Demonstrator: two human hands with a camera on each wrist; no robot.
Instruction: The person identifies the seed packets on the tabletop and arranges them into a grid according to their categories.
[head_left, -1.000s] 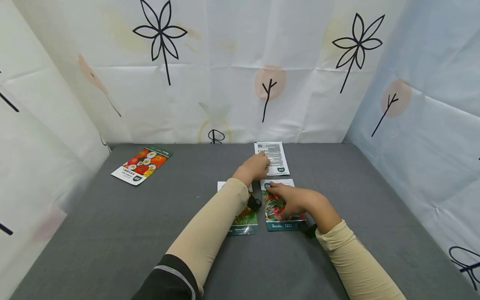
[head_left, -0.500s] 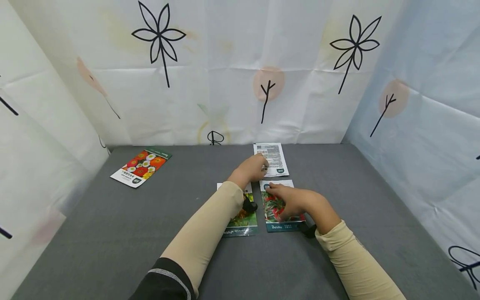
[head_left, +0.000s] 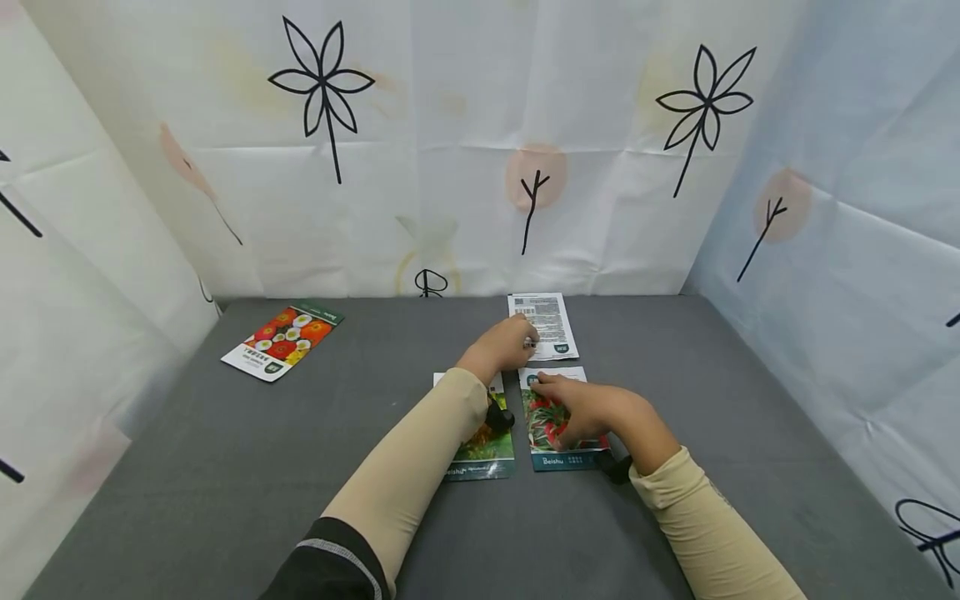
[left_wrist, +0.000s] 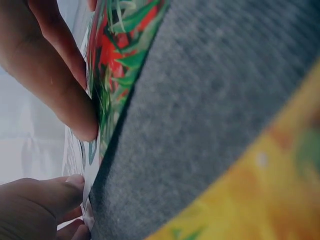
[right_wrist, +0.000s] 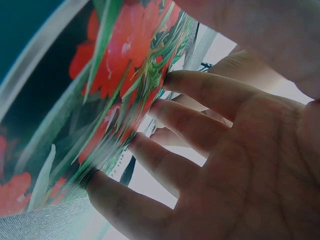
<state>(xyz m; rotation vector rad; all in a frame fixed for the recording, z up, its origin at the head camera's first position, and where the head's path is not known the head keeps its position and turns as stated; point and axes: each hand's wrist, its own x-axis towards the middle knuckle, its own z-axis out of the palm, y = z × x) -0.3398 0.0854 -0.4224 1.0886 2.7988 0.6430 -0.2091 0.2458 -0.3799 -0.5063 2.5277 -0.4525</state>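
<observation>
At the back of the grey table lies a white seed packet (head_left: pixel 551 323), printed text side up. My left hand (head_left: pixel 504 343) has its fingers curled at that packet's lower left corner; in the left wrist view its thumb (left_wrist: pixel 67 187) pinches at a white edge. A red-flower seed packet (head_left: pixel 547 421) lies just in front, with my right hand (head_left: pixel 596 408) over it. The right fingers are spread, their tips resting on the packet's face (right_wrist: pixel 120 55). Beneath my left forearm, partly hidden, is a yellow-green seed packet (head_left: pixel 487 454).
A seed packet with orange and white flowers (head_left: pixel 287 337) lies askew at the table's far left. The grey cloth-covered table (head_left: pixel 225 467) is walled by white printed curtains (head_left: pixel 450 167) at the back and both sides. Dark wrist cameras sit under both wrists.
My left hand has drawn its extended index finger in and shifted slightly left. The right hand keeps its place on the red-flower packet. The head view has tilted up a little.
</observation>
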